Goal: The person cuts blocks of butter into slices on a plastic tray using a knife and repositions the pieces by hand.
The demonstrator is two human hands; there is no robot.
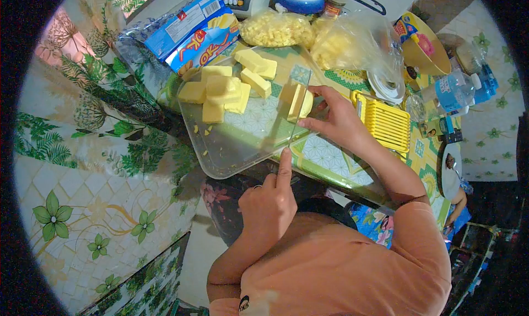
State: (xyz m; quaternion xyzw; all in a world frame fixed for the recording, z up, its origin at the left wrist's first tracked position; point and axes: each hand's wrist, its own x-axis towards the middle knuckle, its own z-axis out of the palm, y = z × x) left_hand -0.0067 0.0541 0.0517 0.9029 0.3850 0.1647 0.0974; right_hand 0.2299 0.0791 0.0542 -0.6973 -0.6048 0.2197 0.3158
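Note:
My left hand (270, 203) is closed round the handle of a knife (292, 133), with the index finger stretched along its top. The thin blade points away from me and stands against a pale yellow block (298, 102), cheese or butter by its look. From the other side, the thumb and fingers of my right hand (336, 114) grip this block, which seems to be partly cut lengthwise. Beneath it lies a clear plastic tray (212, 164). Several more yellow blocks (223, 90) are piled on the tray's far left part, with small crumbs near its left edge.
A blue snack box (193, 32) stands at the back left. Bags of yellow pieces (275, 29) lie behind the tray. A yellow slotted slicer (387, 124) is right of my right hand. Farther right are a water bottle (454, 90) and a yellow bowl (435, 54).

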